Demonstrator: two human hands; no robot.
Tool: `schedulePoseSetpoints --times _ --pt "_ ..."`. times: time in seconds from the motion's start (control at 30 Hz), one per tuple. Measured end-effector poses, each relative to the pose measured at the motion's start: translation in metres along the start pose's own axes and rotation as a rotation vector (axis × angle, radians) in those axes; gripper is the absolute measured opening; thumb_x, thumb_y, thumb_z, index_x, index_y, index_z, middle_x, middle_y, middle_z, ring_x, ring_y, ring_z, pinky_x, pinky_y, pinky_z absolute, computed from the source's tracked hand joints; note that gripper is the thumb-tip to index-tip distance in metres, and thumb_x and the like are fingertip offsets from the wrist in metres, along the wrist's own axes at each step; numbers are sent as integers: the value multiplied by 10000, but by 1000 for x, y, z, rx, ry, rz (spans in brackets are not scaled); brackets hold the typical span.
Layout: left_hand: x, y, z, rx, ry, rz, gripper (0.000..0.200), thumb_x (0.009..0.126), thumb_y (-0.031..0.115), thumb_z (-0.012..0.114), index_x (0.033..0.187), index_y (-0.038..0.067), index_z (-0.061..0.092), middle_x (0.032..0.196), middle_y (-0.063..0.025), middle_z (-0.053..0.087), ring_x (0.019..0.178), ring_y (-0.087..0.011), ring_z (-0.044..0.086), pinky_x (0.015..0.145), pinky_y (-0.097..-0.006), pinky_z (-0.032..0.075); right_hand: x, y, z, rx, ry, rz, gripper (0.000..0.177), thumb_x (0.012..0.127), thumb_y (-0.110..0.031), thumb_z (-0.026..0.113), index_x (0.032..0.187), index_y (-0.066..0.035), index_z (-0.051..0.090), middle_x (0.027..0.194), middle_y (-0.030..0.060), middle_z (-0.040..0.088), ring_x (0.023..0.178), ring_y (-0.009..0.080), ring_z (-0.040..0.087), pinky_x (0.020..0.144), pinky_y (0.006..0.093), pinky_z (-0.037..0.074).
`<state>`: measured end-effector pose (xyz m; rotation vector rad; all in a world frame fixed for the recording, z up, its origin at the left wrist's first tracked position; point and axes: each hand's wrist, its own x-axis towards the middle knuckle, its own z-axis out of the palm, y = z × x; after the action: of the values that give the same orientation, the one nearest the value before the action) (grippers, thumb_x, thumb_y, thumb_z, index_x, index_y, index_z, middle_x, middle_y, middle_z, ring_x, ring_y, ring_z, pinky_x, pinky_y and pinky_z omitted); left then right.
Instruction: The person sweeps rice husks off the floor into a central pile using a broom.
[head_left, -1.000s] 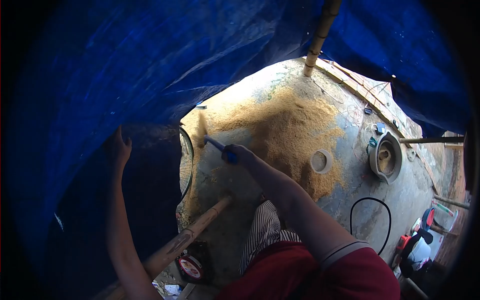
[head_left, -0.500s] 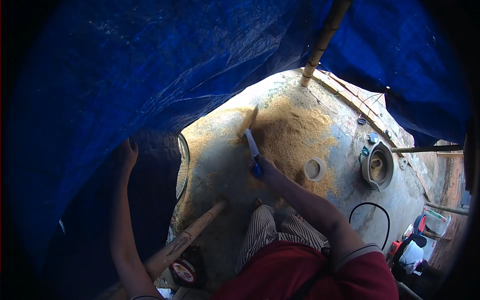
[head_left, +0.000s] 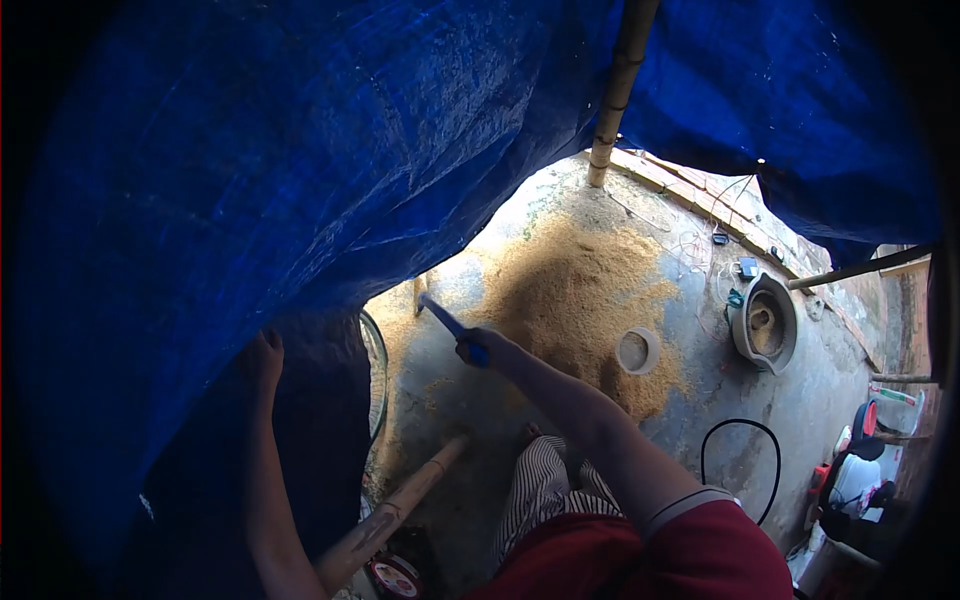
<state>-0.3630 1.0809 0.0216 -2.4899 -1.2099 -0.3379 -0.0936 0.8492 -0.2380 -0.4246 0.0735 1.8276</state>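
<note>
My right hand [head_left: 478,347] is closed on the blue grip of a long-handled brush [head_left: 440,312]. The brush reaches out to the left, and its narrow head is at the floor beside the tarp's edge. A heap of golden-brown grain or husk [head_left: 575,290] spreads over the concrete, right of the brush. High on the left, my left hand [head_left: 268,355] grips the hanging blue tarp [head_left: 330,200]; its fingertips are partly lost in shadow.
A small white tub [head_left: 637,351] stands at the heap's right edge. Farther right is a grey basin [head_left: 768,325] with material inside. A bamboo pole [head_left: 410,495] slants near my legs, and another pole [head_left: 618,95] rises ahead. A black hose [head_left: 740,422] curves on the floor.
My right hand has swung the brush left, away from the heap and toward the tarp's edge. My left hand remains up at the tarp, and the view has shifted slightly.
</note>
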Motion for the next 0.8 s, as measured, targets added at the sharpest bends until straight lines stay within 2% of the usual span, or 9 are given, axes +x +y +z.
schedulePoseSetpoints --times 0.07,0.17,0.23,0.37,0.43,0.5,0.57,0.67,0.8 --pt "0 20 -24 34 -168 -109 532 722 187 602 1206 86 403 1316 -216 229 1219 -387 198 983 -485 193 2 -25 9 -8 -126 -87 176 781 -129 516 825 -2 401 619 46 456 504 126 489 444 238 429" --pt "-8 27 -33 80 -97 -39 524 719 179 604 1198 93 412 1347 -203 157 1243 -391 130 992 -487 178 11 -41 -50 -42 -259 -187 195 777 -106 508 870 17 390 650 44 440 534 122 478 470 230 428" --pt "-15 32 -39 97 -106 -44 517 723 189 595 1194 83 410 1323 -209 201 1221 -388 178 990 -493 181 -5 -54 -56 281 -24 -209 209 781 -70 494 911 36 370 662 46 424 562 124 468 493 222 426" --pt "-23 30 -43 95 -135 -41 519 722 192 592 1193 73 407 1298 -215 247 1199 -395 222 995 -497 174 -64 -49 -8 407 0 -236 234 782 -45 490 943 48 349 671 56 420 579 128 464 493 222 424" --pt "-25 30 -46 88 -153 -52 525 720 193 595 1196 78 405 1300 -215 243 1201 -397 217 996 -497 172 -77 -37 16 393 203 -408 224 787 -53 494 931 37 349 666 62 420 561 130 462 485 222 417" --pt "-26 30 -45 80 -177 -60 530 718 194 598 1199 83 404 1302 -215 239 1203 -399 211 997 -497 171 -85 -19 65 396 403 -422 170 797 -76 499 871 3 368 632 57 414 517 136 455 453 238 406" --pt "-26 28 -35 40 -177 -93 529 685 164 629 1174 86 442 1365 -194 103 1253 -398 76 996 -501 166 -96 0 105 279 462 -283 118 824 -97 470 792 -31 377 597 55 415 470 143 447 417 251 391" --pt "-23 40 -40 161 -189 -96 554 702 202 615 1204 101 405 1310 -212 220 1203 -408 205 997 -499 172 -129 42 131 125 576 -204 128 846 -107 433 746 -48 380 576 48 420 449 147 445 397 256 379" --pt "-14 56 -42 157 -195 -152 548 695 203 621 1195 105 418 1308 -225 211 1204 -413 200 996 -504 168 -154 51 89 10 580 20 122 854 -113 417 759 -41 395 579 35 429 446 132 443 410 241 378"
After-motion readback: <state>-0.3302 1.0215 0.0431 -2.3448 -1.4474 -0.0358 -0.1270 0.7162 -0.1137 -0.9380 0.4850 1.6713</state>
